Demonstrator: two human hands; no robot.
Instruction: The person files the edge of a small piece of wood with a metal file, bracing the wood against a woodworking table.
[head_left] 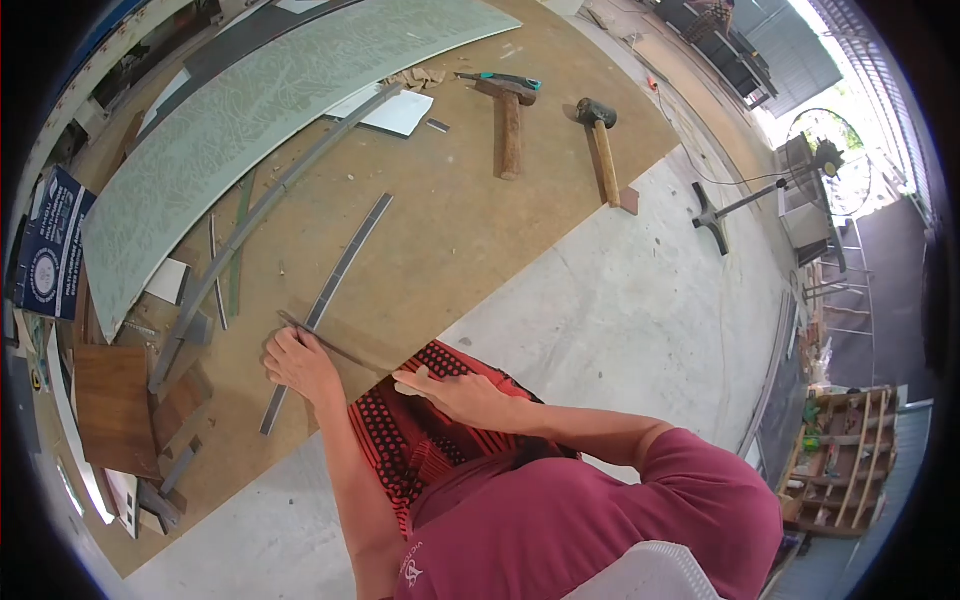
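A long, narrow dark strip (345,260) with light edges lies slantwise on the brown board table. My left hand (302,365) is closed over the strip's lower half, fingers curled and pressing it to the table. Across the strip, just beyond those fingertips, runs a thin dark blade-like tool (345,354). My right hand (460,397) grips its near end at the table edge, index finger stretched along it; the part inside the palm is hidden.
Left of the strip lie a long grey metal bar (255,215) and a large patterned pale panel (270,110). A hammer (512,130), a teal utility knife (510,80) and a mallet (603,150) lie at the far side. A wood block (115,410) sits left; a fan (800,165) stands beyond.
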